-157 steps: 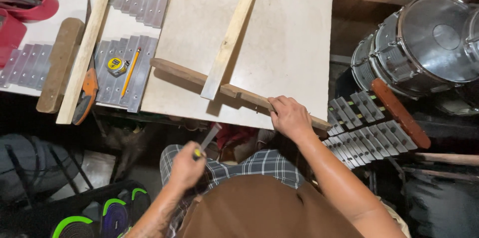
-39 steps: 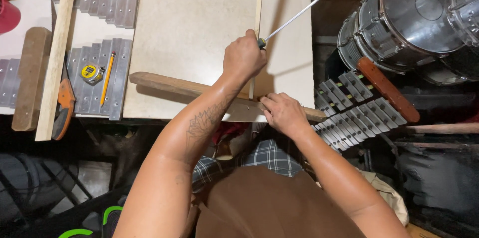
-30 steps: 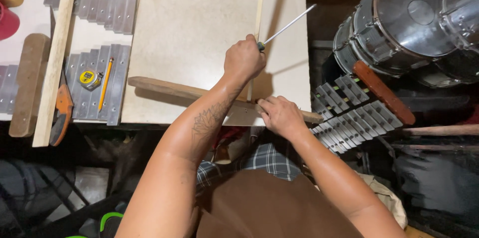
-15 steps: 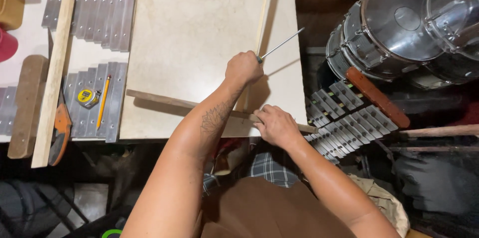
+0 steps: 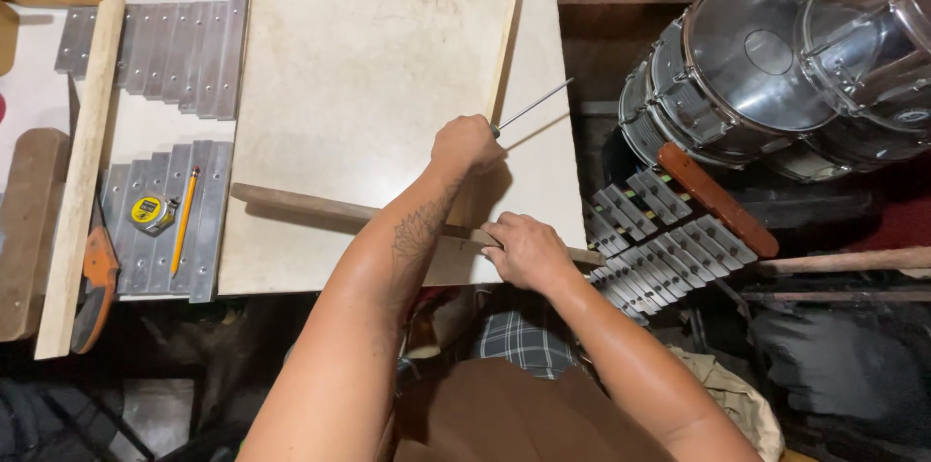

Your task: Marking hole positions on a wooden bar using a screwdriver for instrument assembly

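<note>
My left hand (image 5: pixel 465 144) is closed around a screwdriver whose thin metal shaft (image 5: pixel 531 105) points up and to the right. It hovers over the lower part of a pale wooden slat (image 5: pixel 507 35) that runs up the cream board (image 5: pixel 359 84). My right hand (image 5: pixel 522 251) presses down on a darker wooden bar (image 5: pixel 301 205) lying across the board's near edge, where the slat crosses it.
Grey metal bars (image 5: pixel 165 45) lie in rows at left, with a yellow tape measure (image 5: pixel 148 213), a pencil (image 5: pixel 183 220) and a long pale wooden strip (image 5: pixel 78 171). Steel drums (image 5: pixel 747 64) stand at right above a glockenspiel (image 5: pixel 669 239) on the floor.
My left hand came up from my lap with the screwdriver and reached over the slat. Over the last second the view tilted, while both hands kept their places on the wood.
</note>
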